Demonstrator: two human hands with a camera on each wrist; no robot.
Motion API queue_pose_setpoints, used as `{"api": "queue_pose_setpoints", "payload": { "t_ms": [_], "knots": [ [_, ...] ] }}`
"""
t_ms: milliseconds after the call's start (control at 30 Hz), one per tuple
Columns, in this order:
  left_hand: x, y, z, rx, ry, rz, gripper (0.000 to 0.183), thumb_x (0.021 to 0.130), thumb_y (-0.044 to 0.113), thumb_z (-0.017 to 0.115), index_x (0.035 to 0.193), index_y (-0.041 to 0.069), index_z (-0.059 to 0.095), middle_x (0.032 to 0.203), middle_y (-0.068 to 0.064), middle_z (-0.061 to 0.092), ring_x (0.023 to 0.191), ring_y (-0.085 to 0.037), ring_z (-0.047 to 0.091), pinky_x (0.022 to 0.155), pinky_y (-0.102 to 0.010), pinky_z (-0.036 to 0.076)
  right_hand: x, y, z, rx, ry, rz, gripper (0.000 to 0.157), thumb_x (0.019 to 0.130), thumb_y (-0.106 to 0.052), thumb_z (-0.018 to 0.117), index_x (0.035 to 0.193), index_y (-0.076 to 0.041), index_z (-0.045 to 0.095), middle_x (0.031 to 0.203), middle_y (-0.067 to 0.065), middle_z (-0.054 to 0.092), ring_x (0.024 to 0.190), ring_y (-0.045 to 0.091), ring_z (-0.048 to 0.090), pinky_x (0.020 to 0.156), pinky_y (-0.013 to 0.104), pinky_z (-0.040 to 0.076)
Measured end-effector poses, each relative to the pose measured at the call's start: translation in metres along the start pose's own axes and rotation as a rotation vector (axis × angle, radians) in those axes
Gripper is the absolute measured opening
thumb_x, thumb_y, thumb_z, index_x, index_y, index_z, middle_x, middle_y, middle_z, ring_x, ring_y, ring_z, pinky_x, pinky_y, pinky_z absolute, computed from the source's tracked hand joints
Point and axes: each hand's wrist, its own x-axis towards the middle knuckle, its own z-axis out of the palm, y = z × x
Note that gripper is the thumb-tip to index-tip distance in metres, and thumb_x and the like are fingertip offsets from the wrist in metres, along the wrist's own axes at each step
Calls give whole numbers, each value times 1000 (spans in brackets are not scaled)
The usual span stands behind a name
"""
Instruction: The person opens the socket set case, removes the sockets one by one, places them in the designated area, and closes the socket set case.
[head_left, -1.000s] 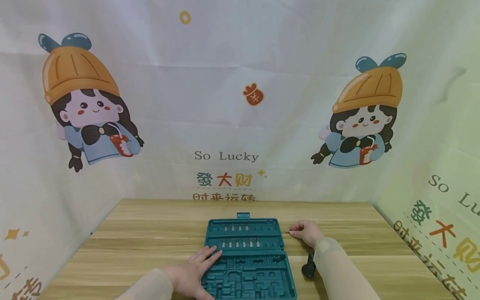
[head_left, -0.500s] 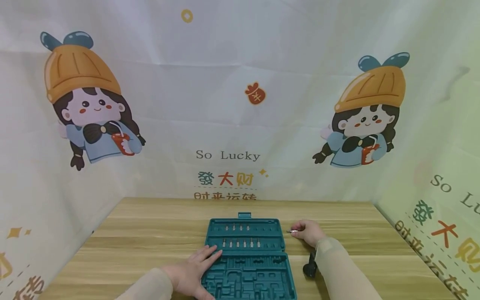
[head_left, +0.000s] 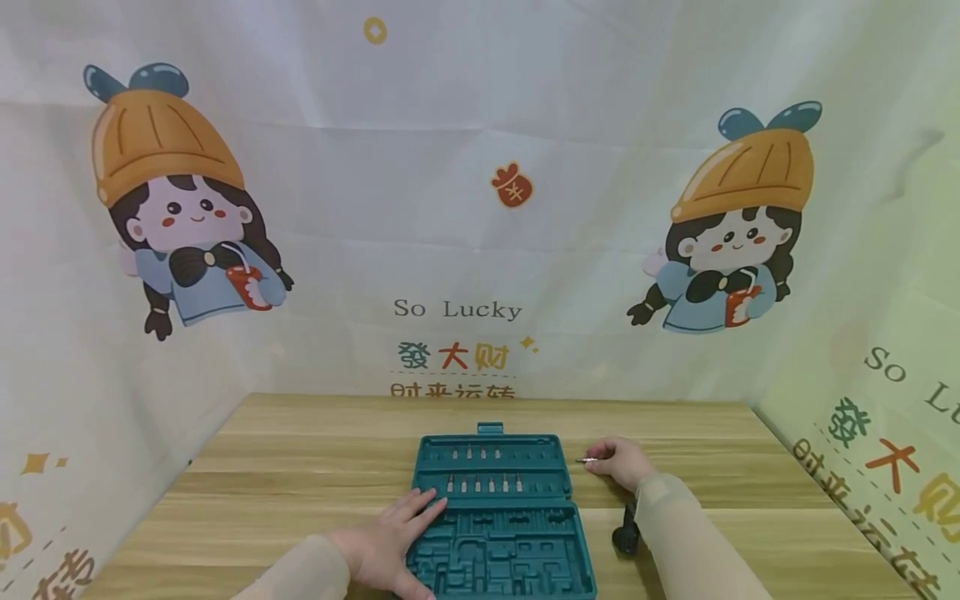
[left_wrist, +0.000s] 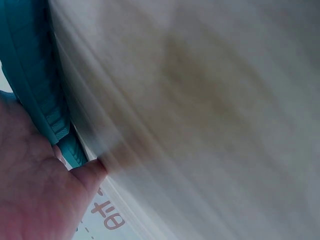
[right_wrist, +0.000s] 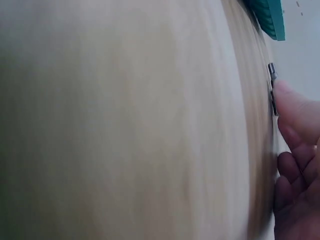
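Observation:
An open teal plastic tool case (head_left: pixel 525 502) lies on the wooden table. Its far half holds several small metal screwdriver bits (head_left: pixel 477 484) standing in two rows; the near half shows moulded recesses. My left hand (head_left: pixel 381 546) rests on the case's left side with fingers spread over the rim. In the left wrist view, that hand (left_wrist: pixel 37 185) lies against the case's outer wall. To the right of the case, my right hand (head_left: pixel 621 464) pinches a metal screwdriver bit (right_wrist: pixel 273 75) between thumb and fingers, low by the table. The bit points left toward the case.
A black object (head_left: pixel 626 533) with a rounded end is beside my right sleeve, partly covered by it. A latch (head_left: pixel 491 427) sticks out from the case's far edge. A printed cloth backdrop (head_left: pixel 330 275) stands behind the wooden table (head_left: pixel 300 450).
The bit in my right fingers shows more of its length than a second ago. My left hand stays on the case. The whole head view has shifted slightly.

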Motion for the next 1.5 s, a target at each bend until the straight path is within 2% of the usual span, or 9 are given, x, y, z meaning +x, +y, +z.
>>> {"api": "queue_pose_setpoints", "payload": {
  "t_ms": [167,300,467,567,667,900,1100,1367,1500],
  "knots": [
    [-3,7,-4,6,-2,14,103,75,65,70,155,32,15,161,-1,7,146,-34,5,104,-63,26,-2,-17,-8,44,-1,19,24,90,-13,67,108,3,66,101,10,65,93,25,58,81,43,46],
    [0,8,-5,-7,0,19,104,73,68,68,155,35,14,161,0,6,146,-34,4,104,-64,24,0,-47,-5,59,-26,33,28,96,-17,60,117,1,64,112,11,65,105,28,58,89,47,45],
    [0,10,-7,-23,-6,7,106,72,69,68,155,36,12,161,-1,4,146,-34,3,104,-65,23,6,-92,27,126,-93,31,29,96,-17,60,119,0,64,116,12,63,111,31,56,94,51,43],
    [1,8,-8,-24,-4,6,105,73,68,69,155,35,13,161,-2,5,146,-35,3,104,-65,24,11,-105,52,131,-124,2,25,95,-16,62,114,0,67,111,11,65,106,30,58,93,49,44],
    [1,7,-6,-19,2,6,105,73,68,69,155,34,14,161,-1,6,146,-35,5,104,-64,25,13,-108,72,131,-129,6,22,93,-15,65,109,0,69,106,10,66,102,28,59,92,51,43],
    [2,4,-2,29,0,24,103,76,68,66,156,31,13,161,-1,7,145,-35,7,103,-63,27,10,-99,93,-40,-32,113,17,87,-25,73,100,-14,75,117,9,66,122,42,46,108,64,7],
    [1,1,-2,39,0,30,103,75,70,65,156,32,13,161,-1,8,145,-35,8,103,-64,28,12,-96,101,-35,-12,175,19,87,-29,73,101,-16,75,128,14,59,133,49,27,110,61,5],
    [1,-2,-3,65,-13,57,101,77,72,62,156,33,11,161,0,7,145,-35,7,103,-63,28,12,-102,104,-18,-8,232,17,86,-27,73,98,-15,75,129,20,55,130,49,25,107,62,11],
    [1,-3,-4,42,-14,60,102,76,70,64,156,34,11,161,0,6,145,-36,7,104,-64,27,12,-101,106,106,15,258,13,86,-21,74,95,-11,75,139,27,41,135,50,11,108,61,10]
  ]
}}
